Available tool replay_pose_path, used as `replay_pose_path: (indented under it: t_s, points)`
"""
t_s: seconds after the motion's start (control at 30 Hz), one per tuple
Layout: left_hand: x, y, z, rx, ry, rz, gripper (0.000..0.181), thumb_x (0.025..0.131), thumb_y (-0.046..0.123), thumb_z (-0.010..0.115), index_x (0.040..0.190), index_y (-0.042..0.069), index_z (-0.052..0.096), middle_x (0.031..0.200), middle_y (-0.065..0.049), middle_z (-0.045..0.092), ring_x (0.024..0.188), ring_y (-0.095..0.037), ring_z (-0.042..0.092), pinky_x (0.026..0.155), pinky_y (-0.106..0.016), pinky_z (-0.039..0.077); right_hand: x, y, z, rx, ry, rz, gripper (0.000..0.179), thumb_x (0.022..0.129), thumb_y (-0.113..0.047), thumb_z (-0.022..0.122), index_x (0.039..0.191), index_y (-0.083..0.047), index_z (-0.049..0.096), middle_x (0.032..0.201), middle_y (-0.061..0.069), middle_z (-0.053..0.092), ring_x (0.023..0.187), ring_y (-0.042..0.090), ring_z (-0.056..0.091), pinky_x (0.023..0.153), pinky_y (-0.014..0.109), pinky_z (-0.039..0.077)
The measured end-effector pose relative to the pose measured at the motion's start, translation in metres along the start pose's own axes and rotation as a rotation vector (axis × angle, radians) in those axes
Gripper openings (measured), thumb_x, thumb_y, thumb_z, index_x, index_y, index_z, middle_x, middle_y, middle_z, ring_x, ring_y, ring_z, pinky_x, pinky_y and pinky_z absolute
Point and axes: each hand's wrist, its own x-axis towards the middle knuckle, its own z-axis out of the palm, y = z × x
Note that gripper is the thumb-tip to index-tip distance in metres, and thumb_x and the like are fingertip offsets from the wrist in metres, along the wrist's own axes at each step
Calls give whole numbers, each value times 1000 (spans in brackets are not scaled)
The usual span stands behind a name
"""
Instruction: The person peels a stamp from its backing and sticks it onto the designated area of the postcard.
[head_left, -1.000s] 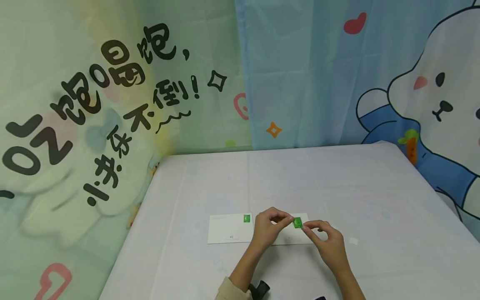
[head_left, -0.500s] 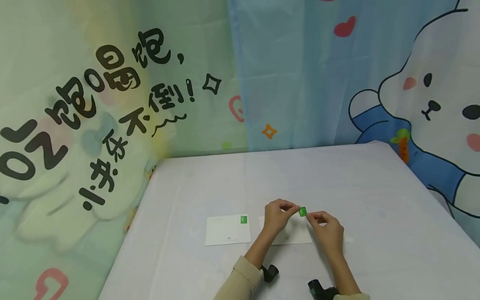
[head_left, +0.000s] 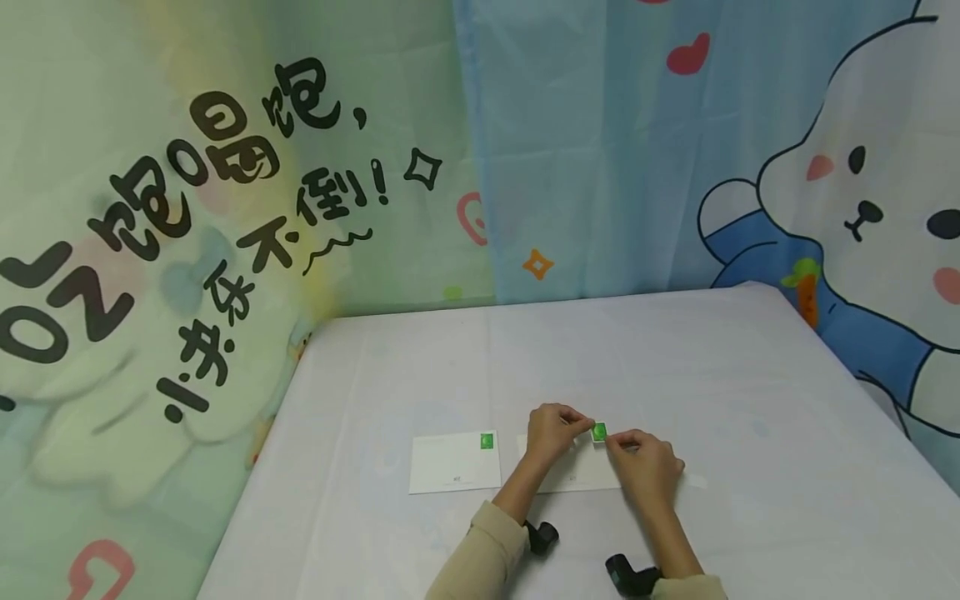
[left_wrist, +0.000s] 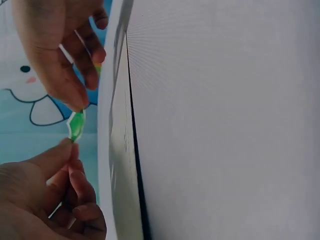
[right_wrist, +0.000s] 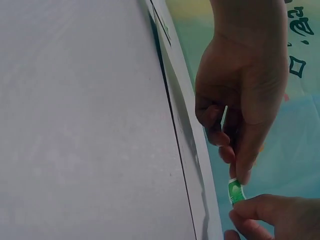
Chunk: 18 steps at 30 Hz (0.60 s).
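Observation:
A small green stamp (head_left: 599, 432) with a white border is stretched between both hands, over the upper right part of a white card (head_left: 577, 477). My left hand (head_left: 553, 432) pinches one edge with thumb and forefinger; my right hand (head_left: 647, 468) pinches the opposite edge. Seen from the left wrist, the stamp (left_wrist: 76, 125) bows slightly and is held above the table. The right wrist view shows the same stamp (right_wrist: 236, 192) curved between the fingertips. My left hand and forearm hide part of the card.
Another white card (head_left: 450, 467) lies to the left, bearing a green stamp (head_left: 487, 441) in its top right corner. A small pale square (head_left: 697, 481) lies right of my right hand. The white tablecloth (head_left: 420, 367) reaches back to a printed curtain (head_left: 555, 150).
The hands rose and moved away, then came back slightly lower and closer. My right hand turned a little, and the stamp stays between both hands. The head view shifted.

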Motion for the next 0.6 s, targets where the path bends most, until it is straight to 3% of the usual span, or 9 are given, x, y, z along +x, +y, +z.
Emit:
replay_pose_path:
  t_s: [0.23, 0.6]
  points:
    - [1, -6, 2, 52, -27, -2, 16, 75, 25, 77, 70, 10, 73, 58, 8, 62, 50, 0, 45, 46, -16, 35, 1, 5, 6, -57, -25, 29, 15, 76, -21, 68, 75, -6, 72, 76, 11, 68, 76, 33, 51, 70, 50, 26]
    - [2, -9, 9, 219, 24, 80, 15, 73, 27, 78, 67, 14, 73, 55, 11, 60, 49, 3, 42, 47, -13, 32, 1, 8, 10, -96, -4, 36, 15, 73, -21, 68, 71, -7, 72, 72, 11, 66, 75, 35, 52, 69, 50, 27]
